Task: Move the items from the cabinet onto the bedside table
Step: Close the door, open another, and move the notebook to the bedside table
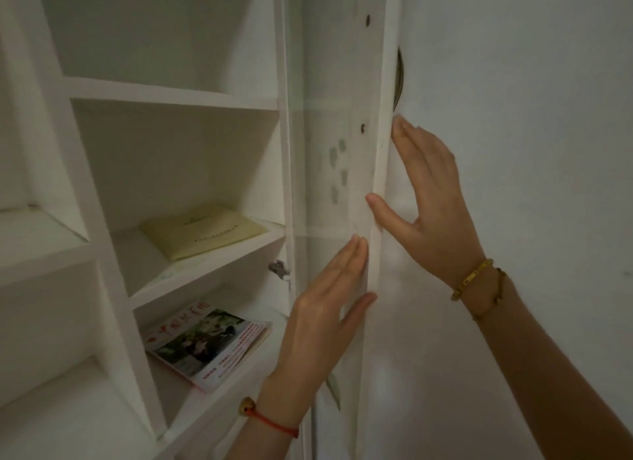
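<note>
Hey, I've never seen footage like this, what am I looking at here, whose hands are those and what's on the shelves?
There is no machine here. One camera worn on a person's head looks forward and down at their own bare hands. Both hands lie on the open cabinet door: the left hand rests flat against its inner side, and the right hand touches its edge with straight fingers. Neither holds an item. Inside the cabinet, a pale yellow booklet lies on one shelf, and a stack of colourful magazines lies on the shelf below.

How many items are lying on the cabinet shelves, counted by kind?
Pale yellow booklet: 1
Magazine with a photo cover: 1
Total: 2
</note>
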